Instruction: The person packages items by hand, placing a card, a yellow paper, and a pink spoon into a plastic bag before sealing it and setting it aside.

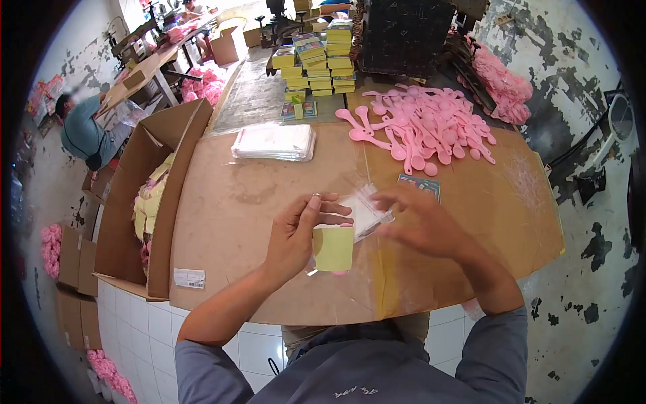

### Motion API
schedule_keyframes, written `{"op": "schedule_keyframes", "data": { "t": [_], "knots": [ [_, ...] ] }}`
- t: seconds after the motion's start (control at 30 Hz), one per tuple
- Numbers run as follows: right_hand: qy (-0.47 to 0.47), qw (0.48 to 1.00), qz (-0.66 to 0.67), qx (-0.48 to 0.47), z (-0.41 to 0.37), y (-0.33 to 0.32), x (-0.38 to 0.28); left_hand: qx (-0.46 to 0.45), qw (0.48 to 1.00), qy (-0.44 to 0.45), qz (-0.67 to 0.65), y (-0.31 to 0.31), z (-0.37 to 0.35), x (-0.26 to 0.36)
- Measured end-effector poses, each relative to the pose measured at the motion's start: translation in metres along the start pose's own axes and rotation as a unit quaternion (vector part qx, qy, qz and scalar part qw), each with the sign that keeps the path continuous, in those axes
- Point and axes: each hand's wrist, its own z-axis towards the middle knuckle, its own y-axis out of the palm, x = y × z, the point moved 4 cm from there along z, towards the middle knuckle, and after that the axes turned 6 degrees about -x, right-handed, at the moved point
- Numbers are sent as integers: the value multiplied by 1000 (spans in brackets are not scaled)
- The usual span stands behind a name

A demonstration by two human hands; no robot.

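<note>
My left hand (299, 225) is closed on a clear plastic bag that holds a yellow card (334, 248); a bit of pink shows at the bag's lower edge. Just right of it, my right hand (410, 219) is blurred, its fingers spread beside a small stack of clear bags (364, 210); whether it touches them I cannot tell. Behind the right hand lies a dark printed card (422, 184). Farther back is a heap of pink spoons (431, 128). A pile of clear bags (274, 142) lies at the back left of the cardboard-covered table (229, 222).
Stacks of yellow-edged cards (315, 60) stand at the back, beside a black metal box (406, 37). A long cardboard box (151, 202) with packed pieces borders the table's left side. A person (87, 128) sits at another table at the far left.
</note>
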Motion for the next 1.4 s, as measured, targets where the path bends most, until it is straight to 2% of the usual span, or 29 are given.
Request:
{"op": "schedule_keyframes", "data": {
  "t": [0.03, 0.13, 0.23, 0.33, 0.43, 0.53, 0.63, 0.83, 0.93, 1.13, 1.23, 1.33, 1.4],
  "knots": [
    [-22, 1000, 19, -11, 6, 14, -7, 1, 1000, -3, -11, 1, 0, 1],
    [-30, 995, 91, 26, 17, 39, -7, 12, 998, 17, 66, -1, -2, 3],
    [15, 982, 184, 31, 23, 46, 8, 7, 999, 5, 48, -4, -4, 6],
    [-29, 988, 146, 41, 23, 43, 6, 10, 996, 7, 88, -5, -5, 5],
    [-25, 987, 151, 49, 21, 41, 6, 16, 999, -48, -2, -6, -5, 3],
    [-14, 982, 188, 31, 21, 43, 21, 43, 998, -43, 5, -21, -2, -3],
    [23, 949, 315, 18, 20, 42, 24, 40, 999, 15, 34, -18, 3, 1],
    [25, 942, 333, 25, 19, 32, 32, -45, 994, -49, 88, -10, 2, -19],
    [32, 947, 319, 4, 18, 31, 32, -6, 996, -64, 57, -10, 0, -18],
    [92, 949, 302, -14, 19, 35, 44, 18, 996, -41, 75, -11, 1, -14],
    [77, 935, 345, 8, 20, 31, 48, 20, 993, -46, 107, -14, 1, -12],
    [60, 945, 322, 1, 21, 26, 46, 26, 994, -19, 107, -15, 4, -11],
    [35, 949, 314, -6, 22, 27, 52, -2, 989, 11, 150, -20, 4, -11]
  ]
}}
